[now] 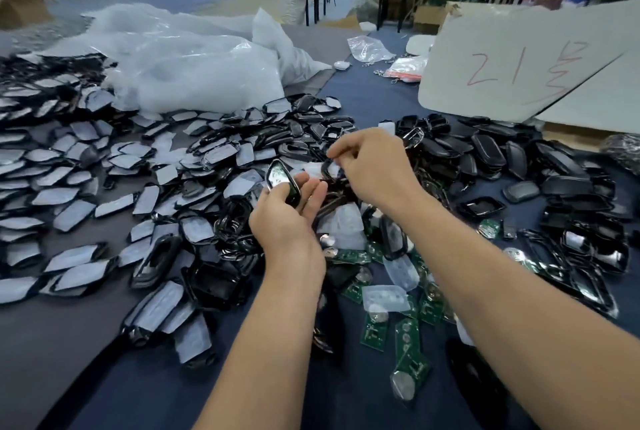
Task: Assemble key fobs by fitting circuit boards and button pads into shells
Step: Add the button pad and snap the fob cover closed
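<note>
My left hand holds a black key fob shell upright, thumb curled on its near side, a green board showing inside it. Just to its right, my right hand pinches the upper edge of a dark shell piece above the pile. Green circuit boards with round coin cells lie on the blue cloth near my forearms. Clear button pads lie among the boards.
Film-covered shells spread over the left of the table. Black shell halves are heaped at the right. A crumpled clear plastic bag lies behind, and a white card with red writing leans at the back right.
</note>
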`<action>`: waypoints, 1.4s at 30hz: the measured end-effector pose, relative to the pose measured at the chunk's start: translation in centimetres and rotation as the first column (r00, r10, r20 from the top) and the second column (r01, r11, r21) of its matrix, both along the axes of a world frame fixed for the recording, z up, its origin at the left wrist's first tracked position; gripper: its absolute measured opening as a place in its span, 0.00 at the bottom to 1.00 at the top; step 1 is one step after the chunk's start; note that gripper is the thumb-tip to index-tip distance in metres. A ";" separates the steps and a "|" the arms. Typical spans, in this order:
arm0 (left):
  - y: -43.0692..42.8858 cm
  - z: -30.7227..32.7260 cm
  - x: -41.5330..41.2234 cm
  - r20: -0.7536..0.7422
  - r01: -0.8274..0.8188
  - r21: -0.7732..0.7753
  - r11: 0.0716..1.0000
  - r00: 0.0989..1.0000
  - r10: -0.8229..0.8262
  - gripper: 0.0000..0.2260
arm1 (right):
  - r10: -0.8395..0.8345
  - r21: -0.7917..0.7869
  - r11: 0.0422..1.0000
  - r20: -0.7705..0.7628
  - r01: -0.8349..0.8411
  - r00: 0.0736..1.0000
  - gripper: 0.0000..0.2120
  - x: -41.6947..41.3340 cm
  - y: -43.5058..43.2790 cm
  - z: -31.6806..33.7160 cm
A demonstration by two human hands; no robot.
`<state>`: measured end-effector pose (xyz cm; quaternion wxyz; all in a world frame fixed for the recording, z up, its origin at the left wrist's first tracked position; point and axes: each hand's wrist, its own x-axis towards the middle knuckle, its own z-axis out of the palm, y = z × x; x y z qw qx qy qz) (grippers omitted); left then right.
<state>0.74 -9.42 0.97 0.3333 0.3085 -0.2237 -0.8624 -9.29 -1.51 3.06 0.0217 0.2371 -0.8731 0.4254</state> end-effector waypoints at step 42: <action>4.4 -0.3 -0.3 0.372 0.500 -0.414 0.761 0.856 -0.359 0.04 | 0.000 -0.453 0.860 0.462 0.235 0.887 0.19 7.8 12.4 -1.2</action>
